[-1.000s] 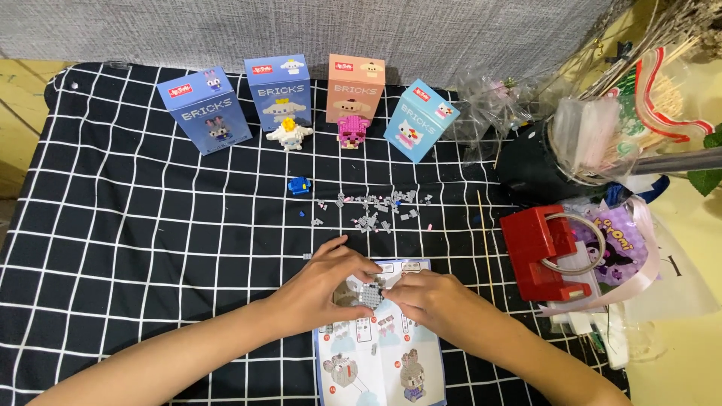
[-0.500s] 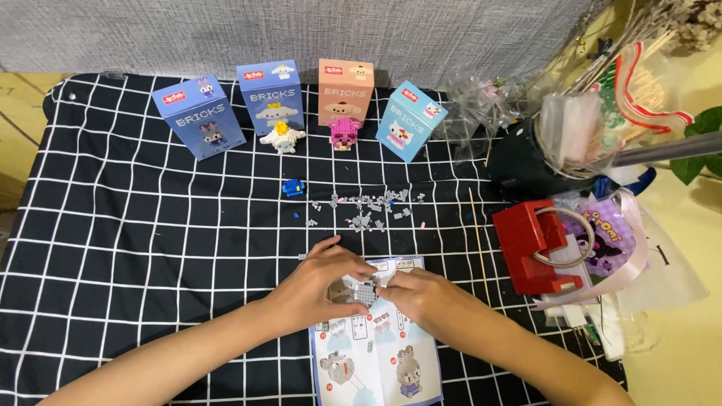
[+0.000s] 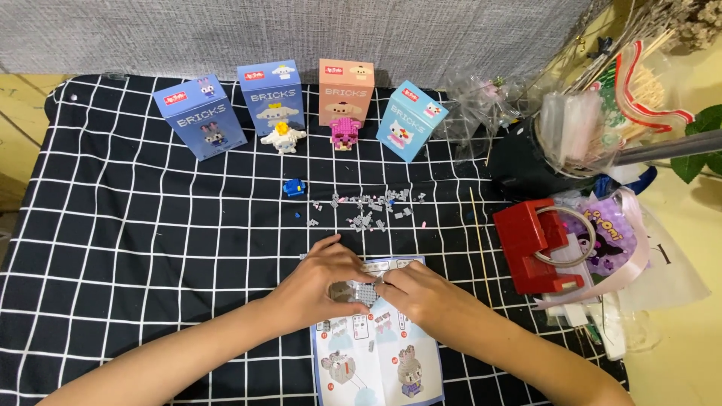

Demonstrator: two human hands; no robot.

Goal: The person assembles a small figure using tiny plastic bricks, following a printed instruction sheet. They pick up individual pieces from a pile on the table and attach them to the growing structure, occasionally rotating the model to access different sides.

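My left hand (image 3: 320, 282) and my right hand (image 3: 417, 292) meet over the top of a printed instruction sheet (image 3: 380, 357). Between the fingertips of both hands is a small grey brick assembly (image 3: 355, 291); both hands grip it. A scatter of several loose grey and pink tiny bricks (image 3: 368, 210) lies on the black checked cloth (image 3: 135, 248) just beyond my hands. A small blue brick piece (image 3: 294, 186) sits to the left of that scatter.
Several small boxes stand along the far edge: blue (image 3: 199, 116), blue (image 3: 272, 96), pink (image 3: 345, 92), light blue (image 3: 411, 120). A white brick figure (image 3: 283, 138) and a pink one (image 3: 343, 134) stand before them. A red box (image 3: 535, 244), plastic bags and a thin wooden stick (image 3: 480, 240) lie right.
My hands stay together on the grey assembly with small finger shifts. The view has tilted slightly, so everything sits a little lower in the picture.
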